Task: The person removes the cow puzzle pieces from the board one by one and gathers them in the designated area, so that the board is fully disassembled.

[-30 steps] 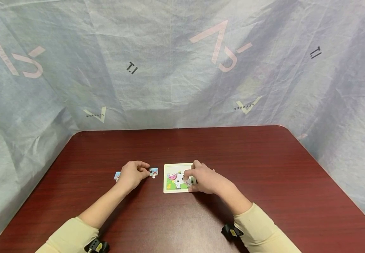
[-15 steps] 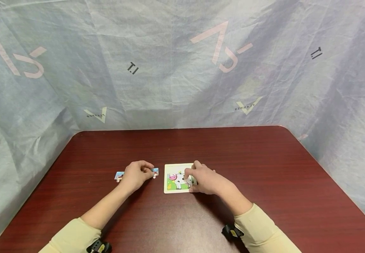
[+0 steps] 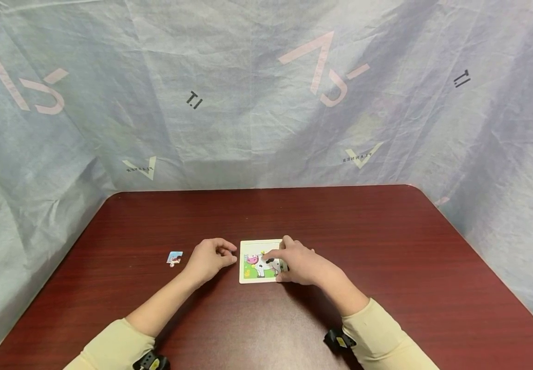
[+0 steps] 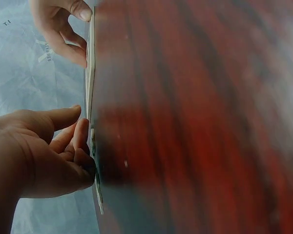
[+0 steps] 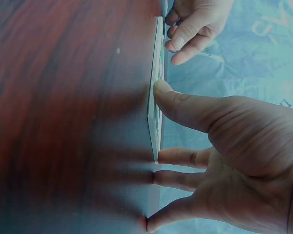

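Note:
A small cow jigsaw puzzle lies in a pale tray frame in the middle of the table. My right hand holds its right side, thumb at the near edge; a finger reaches over the picture. In the right wrist view the thumb rests on the board's edge. My left hand hovers low beside the tray's left edge, thumb and index finger apart with nothing visible between them. Beneath it, a thin puzzle piece shows edge-on in the left wrist view; the head view hides it.
Another puzzle piece, blue and white, lies on the table left of my left hand. The dark red table runs back to a grey printed cloth.
My left hand has slid right towards the tray, uncovering the left piece and covering the nearer one. A finger of my right hand reaches slightly further left over the picture.

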Tool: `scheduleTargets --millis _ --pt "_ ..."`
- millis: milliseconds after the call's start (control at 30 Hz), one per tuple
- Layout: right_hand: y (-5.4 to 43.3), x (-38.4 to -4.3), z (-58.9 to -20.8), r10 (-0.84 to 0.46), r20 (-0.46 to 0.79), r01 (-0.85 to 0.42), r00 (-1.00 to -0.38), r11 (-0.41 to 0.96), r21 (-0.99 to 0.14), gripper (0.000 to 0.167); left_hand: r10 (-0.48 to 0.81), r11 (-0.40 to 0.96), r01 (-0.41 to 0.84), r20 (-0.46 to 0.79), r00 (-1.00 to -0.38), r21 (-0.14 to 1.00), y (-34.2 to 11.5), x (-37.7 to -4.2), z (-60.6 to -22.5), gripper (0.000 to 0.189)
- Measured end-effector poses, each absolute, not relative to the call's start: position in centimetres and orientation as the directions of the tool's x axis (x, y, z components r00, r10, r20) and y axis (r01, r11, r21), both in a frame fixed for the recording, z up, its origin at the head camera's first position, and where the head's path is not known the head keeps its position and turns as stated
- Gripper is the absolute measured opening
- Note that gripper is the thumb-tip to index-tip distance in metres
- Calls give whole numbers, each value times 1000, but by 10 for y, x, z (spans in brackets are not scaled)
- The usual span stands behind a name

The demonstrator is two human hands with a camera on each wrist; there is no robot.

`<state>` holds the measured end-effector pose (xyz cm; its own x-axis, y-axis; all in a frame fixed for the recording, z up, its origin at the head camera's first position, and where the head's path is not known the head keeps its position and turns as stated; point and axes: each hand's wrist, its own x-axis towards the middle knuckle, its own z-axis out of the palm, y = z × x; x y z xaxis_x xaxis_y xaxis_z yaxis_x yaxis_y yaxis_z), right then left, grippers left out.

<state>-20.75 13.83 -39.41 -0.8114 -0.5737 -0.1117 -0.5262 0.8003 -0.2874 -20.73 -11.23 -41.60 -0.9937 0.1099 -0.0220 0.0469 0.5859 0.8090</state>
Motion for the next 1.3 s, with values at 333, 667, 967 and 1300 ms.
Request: scheduleTargets --millis 333,667,967,1300 --pt "138 -207 -395 -573 -119 -523 -811 801 -293 47 141 560 51 -35 -989 827 -100 -208 -418 16" --pt "137 -207 -396 -581 -115 -529 -806 794 -301 48 171 551 58 -44 -984 832 -92 -208 -416 18" --pt "137 -207 -393 -562 -142 -509 -815 811 -287 48 173 573 48 -64 -983 818 -89 -210 -417 15" --pt "138 -208 -394 -568 -130 -518 -812 806 -287 48 159 614 28 -89 -983 789 -86 -210 -416 14"
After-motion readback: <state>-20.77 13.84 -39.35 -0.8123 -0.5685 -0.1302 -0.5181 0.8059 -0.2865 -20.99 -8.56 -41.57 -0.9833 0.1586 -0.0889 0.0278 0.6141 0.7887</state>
